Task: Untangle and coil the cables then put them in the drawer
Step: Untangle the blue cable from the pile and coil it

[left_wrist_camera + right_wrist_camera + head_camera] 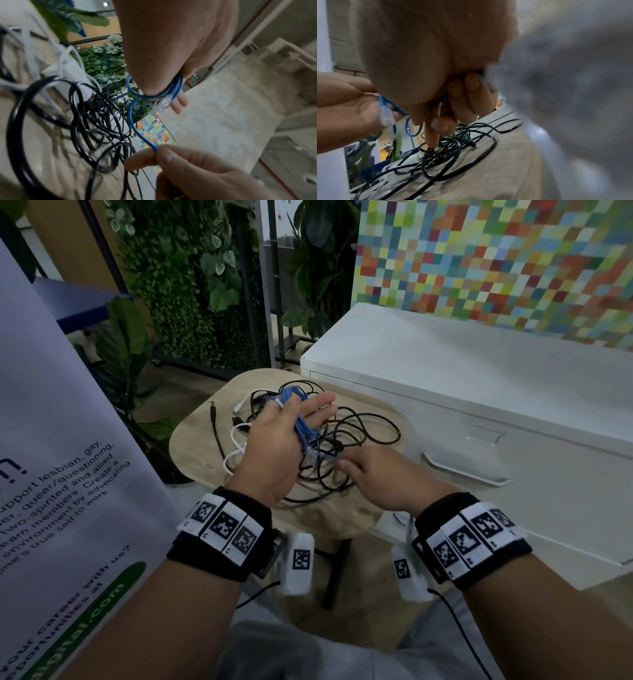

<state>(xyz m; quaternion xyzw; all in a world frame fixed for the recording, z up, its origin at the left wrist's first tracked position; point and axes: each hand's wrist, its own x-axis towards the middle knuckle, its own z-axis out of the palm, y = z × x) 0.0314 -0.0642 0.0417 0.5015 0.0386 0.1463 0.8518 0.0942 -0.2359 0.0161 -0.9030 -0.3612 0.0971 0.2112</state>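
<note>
My left hand was raised over the bench, palm turned inward, fingers nearly straight, with the blue cable wound in several thin round loops around the palm. Its clear plastic plug stuck out from the loops near my fingers. My right hand pinched the loose blue strand between thumb and fingertip, the other fingers curled in beside it. The strand ran taut in a soft curve between my two hands.

Below them, on the pale wood-grain bench with its rounded corners, lay the black cables, glossy and thin, tangled in overlapping loops. A white cable lay among them at the left side, smooth and flat-looking. Just beside the bench stood a white cabinet, matte and boxy, with one drawer a little way out.
</note>
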